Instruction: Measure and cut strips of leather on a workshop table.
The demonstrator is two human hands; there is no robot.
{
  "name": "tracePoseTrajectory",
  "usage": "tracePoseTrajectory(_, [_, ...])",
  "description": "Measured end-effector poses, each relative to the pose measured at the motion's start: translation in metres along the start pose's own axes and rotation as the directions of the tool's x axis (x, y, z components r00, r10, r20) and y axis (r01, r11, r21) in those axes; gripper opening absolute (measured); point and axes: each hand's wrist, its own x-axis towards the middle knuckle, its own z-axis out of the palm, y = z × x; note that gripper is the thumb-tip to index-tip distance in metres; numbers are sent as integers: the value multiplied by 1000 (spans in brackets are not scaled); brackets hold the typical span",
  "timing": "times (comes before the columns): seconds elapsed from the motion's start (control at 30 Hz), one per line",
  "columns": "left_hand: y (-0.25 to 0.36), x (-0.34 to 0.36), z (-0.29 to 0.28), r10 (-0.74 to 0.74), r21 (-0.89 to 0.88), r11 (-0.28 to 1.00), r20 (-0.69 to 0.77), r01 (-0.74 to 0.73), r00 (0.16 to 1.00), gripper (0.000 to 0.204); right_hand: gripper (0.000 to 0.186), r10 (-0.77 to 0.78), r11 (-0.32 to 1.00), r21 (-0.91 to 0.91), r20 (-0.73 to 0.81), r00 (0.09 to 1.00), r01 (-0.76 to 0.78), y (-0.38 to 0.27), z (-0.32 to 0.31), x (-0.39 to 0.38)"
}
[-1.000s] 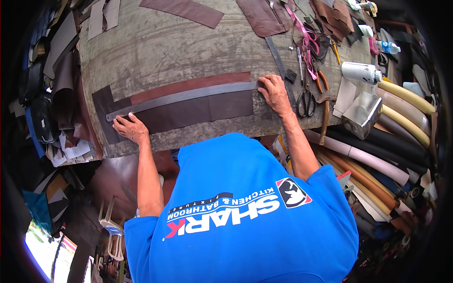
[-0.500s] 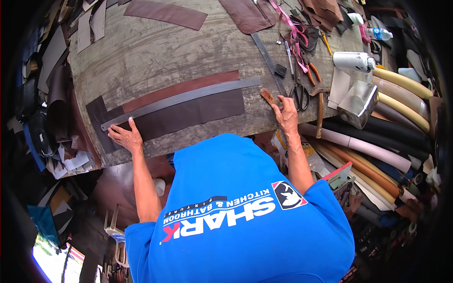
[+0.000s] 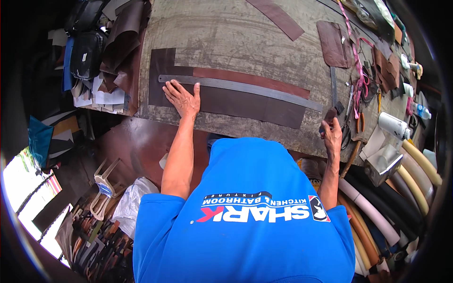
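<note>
On the worn grey-brown wooden counter (image 3: pixel 231 47), press the long grey metal ruler (image 3: pixel 255 89) evenly against the dark brown leather strip (image 3: pixel 245 106) along the near edge, using the left hand (image 3: pixel 185 101) with fingers spread, and steady the short dark brown tool (image 3: pixel 331 113) grasped in the fingers of the right hand (image 3: pixel 333 134) beside the ruler's right end.

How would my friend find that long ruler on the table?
Look at the big worn table, near its front edge, where a long dark brown sheet lies. Along that sheet, beside a reddish-brown strip, runs the ruler. Unlike its brown neighbours, it's gray, with a small hole at its left end.
</note>
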Motion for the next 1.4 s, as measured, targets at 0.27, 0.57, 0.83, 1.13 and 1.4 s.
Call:
tracePoseTrajectory(0.27, [20,3,-22,-77,-2,997,20,77,997,89,20,-522,825,424,318,791,373,-138,150,-2])
tracePoseTrajectory(0.57, [55,-9,-36,-71,-249,964,96,93,993,98,25,-723,572,248,603,338,781,-212,287,3])
tracePoseTrajectory(0.83, [52,-13,-26,-76,-293,953,22,79,997,105,23,-702,559,198,630,332,805,-210,311,17])
tracePoseTrajectory(1.13, [53,-12,-25,-73,-297,952,37,81,997,103,22,-737,495,190,609,294,848,-210,311,16])
tracePoseTrajectory(1.4, [52,-12,-25,-70,-328,942,8,69,998,105,21,-731,515,147,590,343,845,-211,313,11])
